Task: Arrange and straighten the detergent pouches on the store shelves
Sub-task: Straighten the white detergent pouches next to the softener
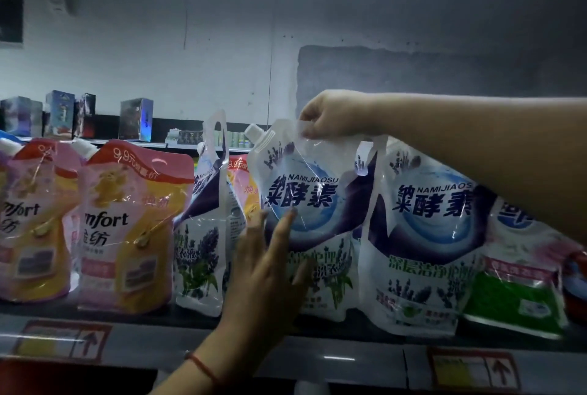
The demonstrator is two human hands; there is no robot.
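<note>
A white and purple detergent pouch (317, 201) with a blue swirl stands upright at the middle of the shelf (133, 315). My right hand (333, 117) pinches its top edge beside the white spout. My left hand (270, 264) lies flat with straight fingers against the pouch's lower left front. A matching pouch (425, 236) stands just to its right, partly behind my right forearm. Another matching pouch (203, 226) stands turned sideways to the left. Two pink and yellow pouches (133, 223) fill the shelf's left part.
A green and pink pouch (521, 283) leans at the far right. Red price tags (60, 342) with arrows sit on the shelf's front rail. Dark boxes (136, 118) stand on a farther shelf behind, under a grey wall.
</note>
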